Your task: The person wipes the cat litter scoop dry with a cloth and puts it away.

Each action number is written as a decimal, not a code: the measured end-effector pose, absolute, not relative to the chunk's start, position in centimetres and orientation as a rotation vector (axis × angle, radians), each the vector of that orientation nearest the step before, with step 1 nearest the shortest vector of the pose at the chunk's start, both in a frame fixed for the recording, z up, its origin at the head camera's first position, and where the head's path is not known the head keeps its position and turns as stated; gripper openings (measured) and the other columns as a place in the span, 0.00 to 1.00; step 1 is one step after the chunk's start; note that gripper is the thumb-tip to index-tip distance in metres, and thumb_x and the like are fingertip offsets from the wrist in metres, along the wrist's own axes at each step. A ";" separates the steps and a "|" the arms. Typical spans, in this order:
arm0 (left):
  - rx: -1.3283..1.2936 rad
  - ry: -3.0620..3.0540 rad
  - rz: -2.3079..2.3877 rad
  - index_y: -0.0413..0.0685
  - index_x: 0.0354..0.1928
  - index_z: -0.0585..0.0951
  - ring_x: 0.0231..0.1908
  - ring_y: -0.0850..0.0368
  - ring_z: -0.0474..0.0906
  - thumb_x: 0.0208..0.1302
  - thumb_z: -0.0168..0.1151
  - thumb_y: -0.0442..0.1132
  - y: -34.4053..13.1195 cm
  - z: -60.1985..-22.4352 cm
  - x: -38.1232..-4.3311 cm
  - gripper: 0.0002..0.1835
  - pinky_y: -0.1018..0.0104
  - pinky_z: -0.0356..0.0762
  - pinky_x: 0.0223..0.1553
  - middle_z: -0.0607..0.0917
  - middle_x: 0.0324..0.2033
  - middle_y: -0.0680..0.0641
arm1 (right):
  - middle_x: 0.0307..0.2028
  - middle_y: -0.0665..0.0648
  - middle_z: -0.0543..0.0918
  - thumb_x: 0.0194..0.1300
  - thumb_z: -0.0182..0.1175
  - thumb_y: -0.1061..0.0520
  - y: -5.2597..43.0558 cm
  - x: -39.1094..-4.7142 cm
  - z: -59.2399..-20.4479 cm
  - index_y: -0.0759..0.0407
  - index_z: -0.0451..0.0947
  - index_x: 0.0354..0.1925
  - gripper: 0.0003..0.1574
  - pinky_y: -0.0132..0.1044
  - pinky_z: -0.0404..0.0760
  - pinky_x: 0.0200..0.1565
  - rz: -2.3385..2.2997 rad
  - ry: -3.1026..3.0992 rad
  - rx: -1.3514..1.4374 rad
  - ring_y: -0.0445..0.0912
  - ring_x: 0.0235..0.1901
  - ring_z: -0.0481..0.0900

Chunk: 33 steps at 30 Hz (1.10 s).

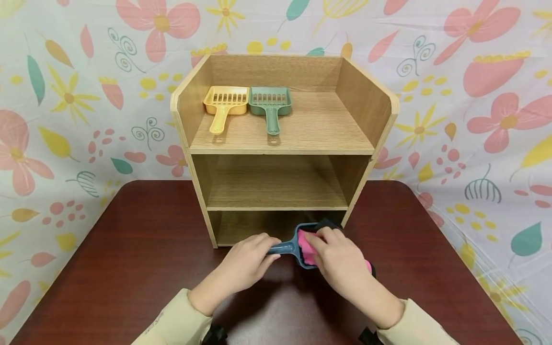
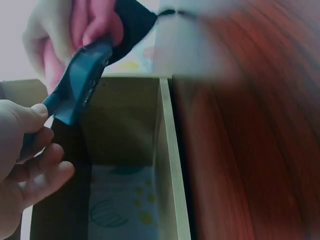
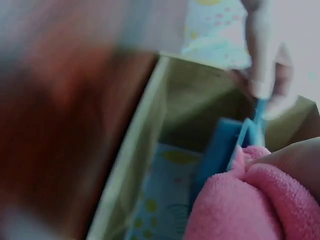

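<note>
A blue litter scoop point(image 1: 283, 247) is held above the table before the shelf's lowest level. My left hand point(image 1: 250, 261) grips its handle, thumb on one side and fingers curled on the other. A fluffy pink cloth point(image 3: 235, 210), with a black part point(image 2: 132, 27) that ends in a loop, is in my right hand point(image 1: 345, 263). The right fingers pinch the cloth and press it into the scoop's pan, hiding much of the pan. On the shelf's top lie a yellow litter scoop point(image 1: 226, 99) and a green litter scoop point(image 1: 270, 100), side by side, handles toward me.
A wooden shelf unit point(image 1: 282, 153) with three levels stands at the back of the dark red table point(image 1: 151, 230). Its side walls rise around the top level. Behind it hangs a flower-patterned cloth backdrop point(image 1: 431, 72).
</note>
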<state>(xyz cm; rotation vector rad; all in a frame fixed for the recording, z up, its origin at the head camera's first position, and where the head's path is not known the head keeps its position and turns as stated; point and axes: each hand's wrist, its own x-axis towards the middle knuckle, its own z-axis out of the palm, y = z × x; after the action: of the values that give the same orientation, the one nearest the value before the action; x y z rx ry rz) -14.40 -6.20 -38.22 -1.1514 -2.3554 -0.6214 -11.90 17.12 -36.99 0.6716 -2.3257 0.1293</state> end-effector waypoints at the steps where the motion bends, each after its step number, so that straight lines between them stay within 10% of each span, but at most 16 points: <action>1: -1.161 -2.341 -0.614 0.46 0.45 0.78 0.32 0.62 0.76 0.61 0.63 0.40 -6.1 -38.2 -14.4 0.11 0.68 0.77 0.33 0.81 0.32 0.55 | 0.31 0.55 0.77 0.39 0.72 0.65 17.0 -11.9 -37.2 0.57 0.84 0.41 0.24 0.38 0.74 0.24 0.120 -2.334 0.677 0.50 0.27 0.73; 33: -1.196 -2.278 -0.584 0.45 0.44 0.77 0.31 0.62 0.76 0.59 0.65 0.39 -5.5 -39.1 -14.4 0.13 0.70 0.77 0.32 0.81 0.34 0.54 | 0.28 0.54 0.76 0.35 0.79 0.57 18.8 -12.1 -38.8 0.55 0.84 0.37 0.25 0.38 0.74 0.22 0.088 -2.338 0.608 0.49 0.26 0.71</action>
<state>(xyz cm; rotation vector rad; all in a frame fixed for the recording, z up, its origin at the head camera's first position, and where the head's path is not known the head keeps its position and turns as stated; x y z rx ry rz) -14.37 -5.48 -39.09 -1.1959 -2.2784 -0.5842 -12.15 18.82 -38.81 0.6078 -2.3377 0.0878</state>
